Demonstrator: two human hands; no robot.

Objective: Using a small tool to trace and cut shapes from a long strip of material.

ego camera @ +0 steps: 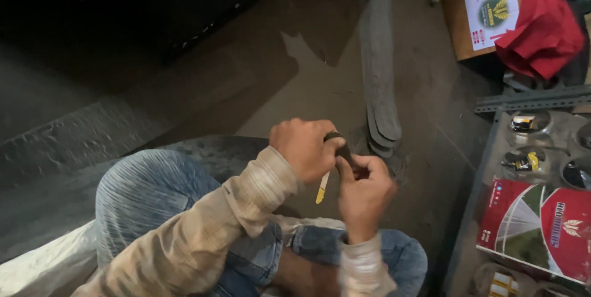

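Note:
My left hand (303, 147) is closed around a small dark object (340, 147) held above my knees. A thin yellow and white blade-like tool (322, 188) sticks down from under that hand. My right hand (363, 189) pinches the same dark piece from below and the right, thumb pressed against it. Both hands meet over a dirty concrete floor. What the dark piece is cannot be made out. Several long grey rubber strips (380, 69) lie on the floor just beyond my hands, their rounded ends stacked.
A cardboard box (458, 20) with a red cloth (542, 26) sits at the top right. A grey metal rack (529, 101) with round cups and a red printed box (538, 226) stands at the right. My jeans-clad knees (154, 192) fill the foreground.

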